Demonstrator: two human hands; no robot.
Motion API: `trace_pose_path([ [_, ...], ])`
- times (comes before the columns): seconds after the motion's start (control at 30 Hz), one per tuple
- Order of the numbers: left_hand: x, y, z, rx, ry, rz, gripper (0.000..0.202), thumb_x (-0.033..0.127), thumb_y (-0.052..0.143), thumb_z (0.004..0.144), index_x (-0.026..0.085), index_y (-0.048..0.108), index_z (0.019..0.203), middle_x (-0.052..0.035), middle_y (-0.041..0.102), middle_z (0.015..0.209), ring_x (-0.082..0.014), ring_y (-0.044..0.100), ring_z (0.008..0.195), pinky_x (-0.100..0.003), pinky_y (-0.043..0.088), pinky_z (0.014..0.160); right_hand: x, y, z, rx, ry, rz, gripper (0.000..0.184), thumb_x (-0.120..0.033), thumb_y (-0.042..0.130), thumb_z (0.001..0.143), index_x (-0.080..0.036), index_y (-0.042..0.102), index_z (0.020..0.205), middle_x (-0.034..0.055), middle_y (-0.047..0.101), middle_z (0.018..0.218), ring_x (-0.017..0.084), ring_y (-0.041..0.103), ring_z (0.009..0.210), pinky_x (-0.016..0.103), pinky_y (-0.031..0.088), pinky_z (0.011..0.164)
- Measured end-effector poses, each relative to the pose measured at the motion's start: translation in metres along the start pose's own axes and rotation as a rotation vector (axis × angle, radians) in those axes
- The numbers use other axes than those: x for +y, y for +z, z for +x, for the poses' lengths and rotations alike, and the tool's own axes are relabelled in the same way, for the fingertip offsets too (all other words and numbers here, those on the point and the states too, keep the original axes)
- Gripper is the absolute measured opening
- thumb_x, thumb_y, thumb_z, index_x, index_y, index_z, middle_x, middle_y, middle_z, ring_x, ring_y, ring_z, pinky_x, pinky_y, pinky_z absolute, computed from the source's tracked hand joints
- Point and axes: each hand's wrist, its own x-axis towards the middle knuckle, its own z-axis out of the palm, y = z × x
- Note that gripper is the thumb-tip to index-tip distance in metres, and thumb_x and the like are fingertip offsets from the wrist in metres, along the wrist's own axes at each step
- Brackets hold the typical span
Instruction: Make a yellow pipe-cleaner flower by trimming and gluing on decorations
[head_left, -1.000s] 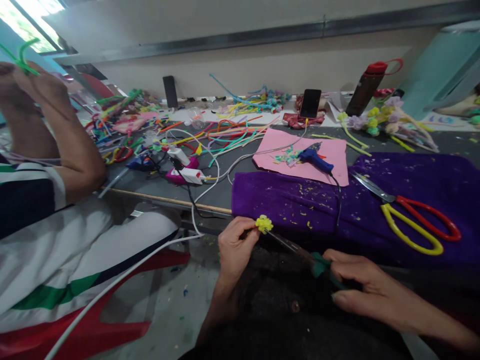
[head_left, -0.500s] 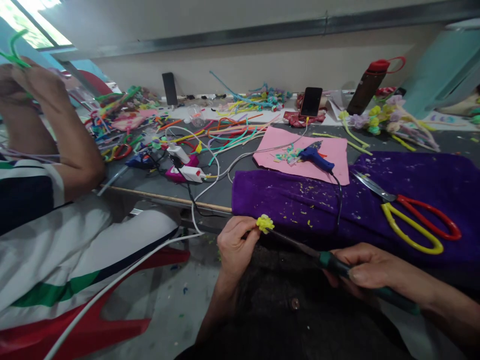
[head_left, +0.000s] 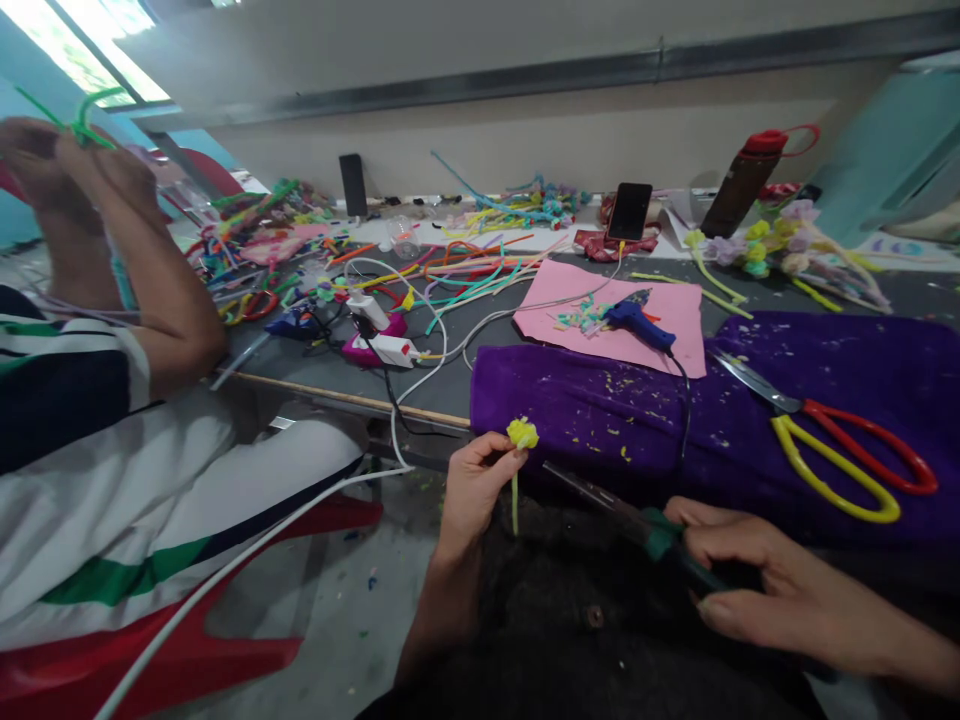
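My left hand (head_left: 476,490) pinches a small yellow pipe-cleaner flower (head_left: 522,434) by its thin stem, just in front of the table's near edge. My right hand (head_left: 757,580) is closed round the green handle of a long-nosed metal tool (head_left: 622,510), whose dark tip points left toward the flower with a small gap between them. Both hands hover over my dark-clothed lap. A purple cloth (head_left: 675,420) littered with yellow clippings lies on the table just beyond them.
Red-and-yellow scissors (head_left: 847,450) lie on the purple cloth; a blue glue gun (head_left: 634,320) rests on pink paper (head_left: 592,310). Colourful pipe cleaners (head_left: 465,270), a power strip (head_left: 382,350), a phone (head_left: 628,212) and a bottle (head_left: 739,180) lie farther back. A seated person (head_left: 112,400) on the left twists a green pipe cleaner.
The tool's tip has drawn back from the flower, which my left hand has lifted slightly so that its stem shows. My right hand shifted a little left on the handle.
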Motion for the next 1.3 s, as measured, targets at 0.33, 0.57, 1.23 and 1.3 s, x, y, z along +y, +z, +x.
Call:
trace_pose_path([
  [0.33, 0.004, 0.004, -0.003, 0.017, -0.036, -0.069, 0.015, 0.022, 0.072, 0.059, 0.014, 0.063, 0.068, 0.0012, 0.061, 0.065, -0.0099, 0.054, 0.057, -0.021, 0.042, 0.055, -0.013, 0.015, 0.007, 0.115, -0.001, -0.228, 0.007, -0.021, 0.056, 0.077, -0.018, 0.053, 0.071, 0.0028, 0.052, 0.084, 0.017, 0.051, 0.078, 0.03, 0.044, 0.068],
  [0.57, 0.004, 0.005, -0.004, -0.009, -0.033, -0.036, 0.015, 0.022, 0.072, 0.06, 0.014, 0.061, 0.068, 0.0018, 0.059, 0.064, -0.0087, 0.051, 0.057, -0.019, 0.039, 0.055, -0.013, 0.016, 0.006, 0.18, -0.023, -0.283, 0.006, -0.025, 0.056, 0.078, -0.02, 0.06, 0.076, 0.0034, 0.053, 0.09, 0.018, 0.053, 0.082, 0.03, 0.046, 0.069],
  [1.23, 0.007, 0.007, -0.007, -0.011, 0.049, 0.152, 0.009, 0.021, 0.067, 0.066, 0.015, 0.061, 0.067, 0.0029, 0.054, 0.064, -0.0075, 0.045, 0.056, -0.018, 0.034, 0.054, 0.006, 0.02, 0.009, 0.128, -0.027, -0.269, 0.016, -0.029, 0.048, 0.084, -0.018, 0.052, 0.073, 0.0036, 0.05, 0.091, 0.016, 0.051, 0.083, 0.029, 0.042, 0.071],
  [1.3, 0.005, 0.007, -0.006, -0.006, 0.048, 0.126, 0.009, 0.021, 0.067, 0.066, 0.015, 0.061, 0.068, 0.0028, 0.055, 0.065, -0.008, 0.046, 0.057, -0.019, 0.035, 0.055, 0.007, 0.02, 0.01, 0.113, -0.034, -0.188, 0.018, -0.029, 0.048, 0.085, -0.018, 0.05, 0.071, 0.0025, 0.05, 0.087, 0.015, 0.05, 0.079, 0.028, 0.041, 0.068],
])
